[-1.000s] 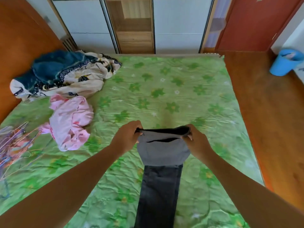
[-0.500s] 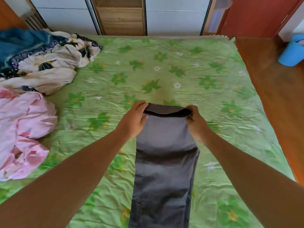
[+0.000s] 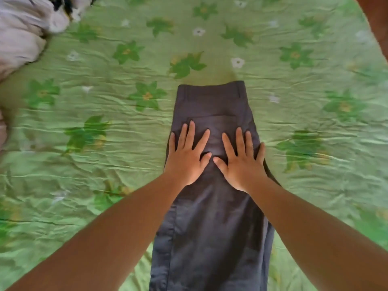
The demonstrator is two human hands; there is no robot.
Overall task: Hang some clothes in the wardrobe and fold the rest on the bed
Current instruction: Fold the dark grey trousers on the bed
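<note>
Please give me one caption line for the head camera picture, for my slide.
Left hand and right hand press flat on dark grey trousers laid on the green floral bedspread.

Crops and occlusions, referenced to grey trousers point(image 3: 214, 227).
Leg ends cut at bottom edge; seat partly under left hand point(image 3: 186, 158), right hand point(image 3: 241, 162); clothes heap point(image 3: 23, 34) up-left blurred, cropped.

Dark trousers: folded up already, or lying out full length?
Lying out long: trousers run flat from waistband to frame bottom, left hand and right hand pressing on them.
</note>
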